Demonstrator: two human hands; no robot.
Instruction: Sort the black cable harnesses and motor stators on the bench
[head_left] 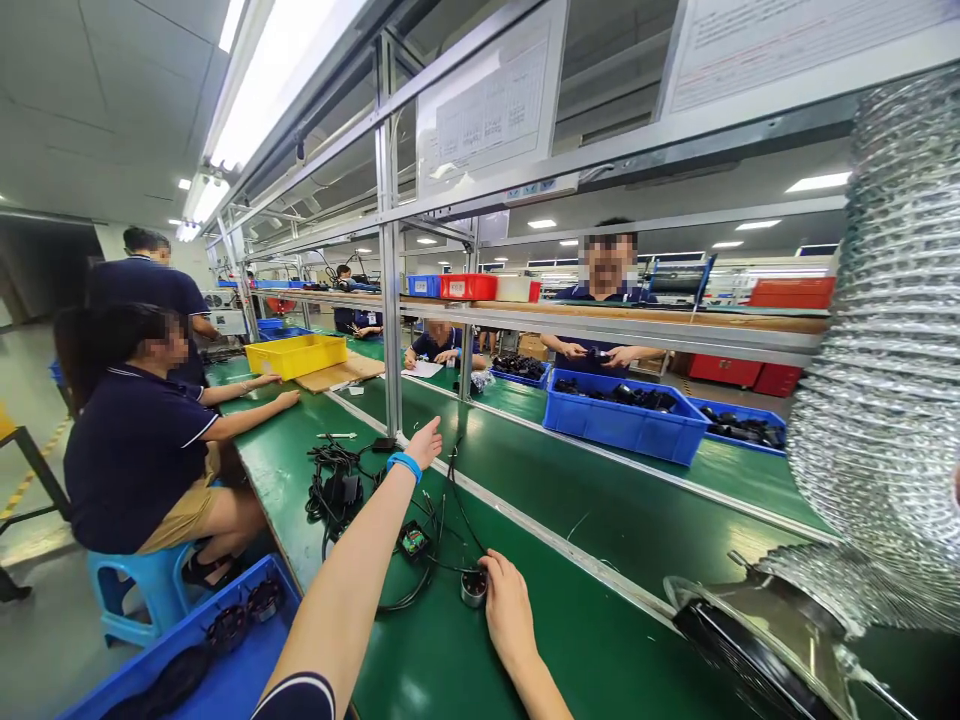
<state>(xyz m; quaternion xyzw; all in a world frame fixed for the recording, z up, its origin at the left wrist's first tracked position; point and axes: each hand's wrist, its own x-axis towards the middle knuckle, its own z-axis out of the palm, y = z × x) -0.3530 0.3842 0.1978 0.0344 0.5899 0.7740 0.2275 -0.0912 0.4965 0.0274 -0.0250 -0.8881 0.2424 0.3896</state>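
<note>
My left hand, above a blue band on the wrist, reaches out over the strip beside the metal upright, its fingers extended and nothing visible in them. Beneath that forearm lies a tangle of black cables. A small black box with a green circuit board sits among the wires. Closer to me, my right hand has its fingers curled against a round silver-and-black metal part on the green bench. A black cable runs to this part; my thumb is hidden.
A large silver duct hangs at the right above a dark-framed hood. Blue bins of black parts stand across the bench. A metal upright rises ahead. A seated co-worker is at left, near a yellow bin and a low blue bin.
</note>
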